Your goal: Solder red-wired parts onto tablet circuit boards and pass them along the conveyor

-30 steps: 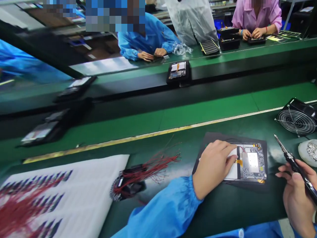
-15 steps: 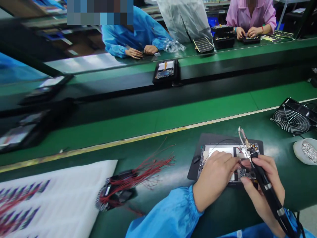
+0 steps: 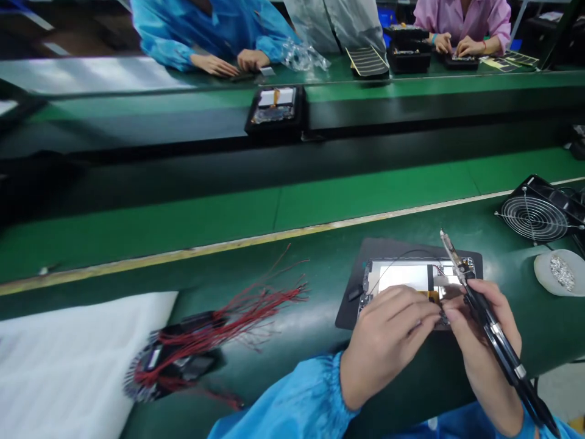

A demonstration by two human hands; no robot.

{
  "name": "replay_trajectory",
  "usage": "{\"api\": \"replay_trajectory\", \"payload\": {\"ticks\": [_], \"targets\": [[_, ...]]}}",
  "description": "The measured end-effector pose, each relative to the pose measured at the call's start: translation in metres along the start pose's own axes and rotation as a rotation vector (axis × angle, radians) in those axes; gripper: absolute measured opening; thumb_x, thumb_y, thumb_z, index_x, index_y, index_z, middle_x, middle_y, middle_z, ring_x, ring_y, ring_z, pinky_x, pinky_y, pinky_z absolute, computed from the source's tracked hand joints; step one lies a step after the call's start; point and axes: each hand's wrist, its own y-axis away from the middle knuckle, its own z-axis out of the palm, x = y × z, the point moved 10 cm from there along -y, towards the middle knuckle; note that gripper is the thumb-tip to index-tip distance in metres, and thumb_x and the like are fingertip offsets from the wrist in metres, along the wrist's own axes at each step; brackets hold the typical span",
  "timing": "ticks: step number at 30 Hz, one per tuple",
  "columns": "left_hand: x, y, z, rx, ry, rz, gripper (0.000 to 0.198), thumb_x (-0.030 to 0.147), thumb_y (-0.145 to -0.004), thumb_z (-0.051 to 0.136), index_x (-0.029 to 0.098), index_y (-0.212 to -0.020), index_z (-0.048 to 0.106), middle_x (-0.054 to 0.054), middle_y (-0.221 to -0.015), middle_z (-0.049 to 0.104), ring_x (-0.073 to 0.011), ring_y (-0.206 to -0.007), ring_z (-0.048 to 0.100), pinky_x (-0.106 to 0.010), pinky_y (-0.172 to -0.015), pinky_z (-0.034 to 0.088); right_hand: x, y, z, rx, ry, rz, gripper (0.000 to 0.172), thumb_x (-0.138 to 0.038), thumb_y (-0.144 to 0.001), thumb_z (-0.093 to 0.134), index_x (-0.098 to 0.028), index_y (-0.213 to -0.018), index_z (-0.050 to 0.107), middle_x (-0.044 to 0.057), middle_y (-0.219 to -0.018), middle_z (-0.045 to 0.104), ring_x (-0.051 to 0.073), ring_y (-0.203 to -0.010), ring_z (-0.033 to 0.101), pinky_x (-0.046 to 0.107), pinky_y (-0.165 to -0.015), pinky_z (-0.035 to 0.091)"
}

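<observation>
An opened tablet (image 3: 404,277) lies on a dark mat (image 3: 372,250), its white battery, circuit boards and a thin black wire exposed. My left hand (image 3: 388,332) is over its near edge with thumb and fingertips pinched together; whatever is between them is too small to make out. Against those fingertips rest the thumb and forefinger of my right hand (image 3: 478,360). The same right hand grips a black soldering iron (image 3: 493,332), which slants across the palm with its metal tip pointing up and away, above the tablet's far right corner. The fingers cover part of the board.
Left of the tablet lies a bundle of red wires (image 3: 237,323) with small black parts, beside a white foam sheet (image 3: 77,360). To the right stand a fan (image 3: 532,216) and a white bowl (image 3: 543,274) of small silvery pieces. Across the line (image 3: 329,210), two co-workers handle parts near a tray (image 3: 276,116).
My view has turned slightly, shifting the bench leftward. My left hand has drawn down toward the near edge, its fingertips closer to my right thumb. The iron stays in my right hand.
</observation>
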Motion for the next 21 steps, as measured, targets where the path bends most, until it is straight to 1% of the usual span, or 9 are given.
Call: {"api": "replay_trajectory", "payload": {"ticks": [4,6,8,10,13,15,18,20,21], "targets": [[-0.005,-0.001,-0.001,0.016,0.023,-0.058,0.009,0.010,-0.099,0.066,0.018,-0.100,0.069,-0.002,-0.091,0.072,-0.0156,-0.083,0.067,-0.028,-0.077,0.053,-0.011,0.006,-0.008,-0.017,0.101,-0.111,0.027,-0.021,-0.097,0.072,-0.024,-0.123,0.066,0.008,-0.118,0.064,0.027,-0.107,0.068,0.040,-0.089,0.062],[-0.005,-0.002,-0.002,0.016,0.043,-0.090,0.009,0.011,-0.098,0.066,0.018,-0.095,0.069,-0.001,-0.088,0.071,-0.0152,-0.080,0.066,-0.027,-0.075,0.053,-0.011,0.008,-0.007,-0.049,0.113,-0.116,0.030,-0.018,-0.097,0.072,-0.025,-0.125,0.065,0.008,-0.120,0.063,0.026,-0.105,0.069,0.040,-0.089,0.062],[-0.006,-0.003,-0.002,0.007,0.066,-0.125,0.010,0.010,-0.097,0.065,0.018,-0.092,0.069,0.000,-0.086,0.071,-0.0148,-0.078,0.065,-0.027,-0.073,0.052,-0.010,0.008,-0.004,-0.081,0.090,-0.104,0.033,-0.015,-0.097,0.072,-0.026,-0.127,0.063,0.008,-0.117,0.064,0.024,-0.097,0.070,0.040,-0.087,0.063],[-0.008,-0.003,-0.001,-0.008,0.089,-0.163,0.011,0.011,-0.097,0.064,0.018,-0.090,0.069,0.000,-0.084,0.071,-0.0147,-0.077,0.064,-0.028,-0.071,0.051,-0.012,0.007,-0.001,-0.090,0.064,-0.114,0.033,-0.013,-0.098,0.071,-0.026,-0.128,0.062,0.007,-0.112,0.064,0.022,-0.092,0.070,0.037,-0.081,0.064],[-0.010,-0.003,0.001,-0.035,0.127,-0.203,0.010,0.012,-0.096,0.064,0.018,-0.091,0.070,-0.001,-0.081,0.069,-0.0156,-0.076,0.062,-0.029,-0.071,0.050,-0.014,0.004,0.001,-0.073,0.062,-0.121,0.030,-0.014,-0.098,0.070,-0.026,-0.125,0.064,0.006,-0.109,0.062,0.021,-0.094,0.070,0.030,-0.073,0.063],[-0.011,-0.002,0.003,-0.044,0.153,-0.227,0.010,0.013,-0.096,0.065,0.019,-0.090,0.071,0.000,-0.077,0.068,-0.0163,-0.076,0.061,-0.030,-0.072,0.048,-0.014,0.004,0.001,-0.069,0.071,-0.110,0.030,-0.015,-0.098,0.071,-0.026,-0.124,0.064,0.006,-0.110,0.061,0.021,-0.094,0.069,0.029,-0.071,0.062],[-0.015,-0.001,0.007,-0.065,0.203,-0.298,0.013,0.011,-0.093,0.065,0.020,-0.085,0.070,0.002,-0.074,0.066,-0.0163,-0.076,0.060,-0.031,-0.074,0.046,-0.011,0.006,-0.001,-0.086,0.075,-0.076,0.032,-0.015,-0.097,0.072,-0.027,-0.126,0.064,0.006,-0.115,0.061,0.020,-0.093,0.069,0.030,-0.075,0.062],[-0.019,0.001,0.010,-0.083,0.223,-0.353,0.015,0.008,-0.091,0.065,0.020,-0.082,0.068,0.002,-0.074,0.065,-0.0162,-0.077,0.059,-0.031,-0.076,0.045,-0.011,0.009,-0.008,-0.093,0.093,-0.078,0.033,-0.017,-0.096,0.073,-0.027,-0.126,0.064,0.006,-0.116,0.062,0.023,-0.100,0.067,0.035,-0.084,0.060],[-0.020,0.002,0.012,-0.090,0.219,-0.370,0.016,0.007,-0.090,0.065,0.020,-0.081,0.067,0.003,-0.074,0.065,-0.0162,-0.078,0.058,-0.032,-0.077,0.044,-0.011,0.010,-0.015,-0.086,0.108,-0.083,0.032,-0.020,-0.096,0.074,-0.026,-0.126,0.065,0.007,-0.116,0.063,0.024,-0.105,0.066,0.037,-0.088,0.059]]}}
